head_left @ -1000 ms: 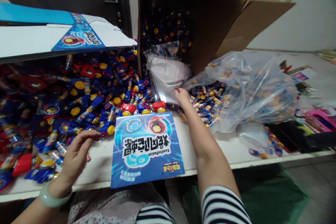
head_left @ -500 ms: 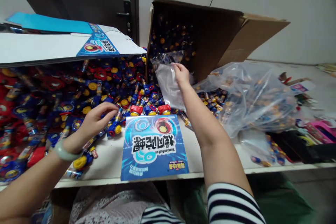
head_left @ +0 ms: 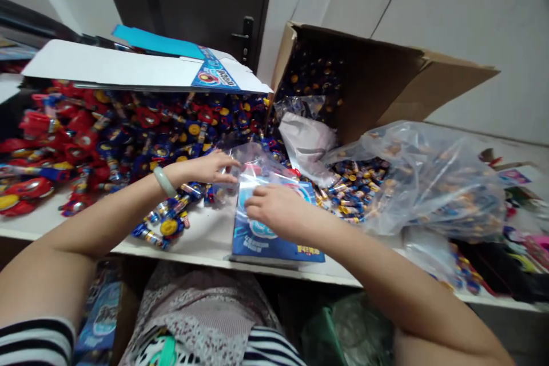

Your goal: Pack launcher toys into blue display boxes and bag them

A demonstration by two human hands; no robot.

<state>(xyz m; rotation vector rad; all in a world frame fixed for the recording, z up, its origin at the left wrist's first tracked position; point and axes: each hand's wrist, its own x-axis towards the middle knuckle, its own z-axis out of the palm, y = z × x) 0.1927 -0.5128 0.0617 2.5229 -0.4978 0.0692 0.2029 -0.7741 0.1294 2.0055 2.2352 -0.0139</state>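
Observation:
A blue printed box [head_left: 278,253] lies near the table's front edge, its bright picture side up. Over its far end bunches a clear plastic bag [head_left: 253,154]. My left hand [head_left: 214,167] is at the bag's left side, thumb and fingers closed on the thin film. Across the box's top, my right hand [head_left: 274,211] has its fingers bent together at the near part of the film; the exact grip is partly hidden. Toy pieces in red [head_left: 295,172] show just behind the box.
Red and blue toys [head_left: 141,126] heap on the left beside white cardboard [head_left: 128,68]. A large carton [head_left: 364,74] of toys lies open at the back. On the right are small toy pieces [head_left: 355,183], a big translucent bag [head_left: 446,183] and a white bag [head_left: 306,143].
My right hand has left the white bag and come down to the box; the clear bag now spreads between my hands. My left hand has moved toward the box. The view has shifted left.

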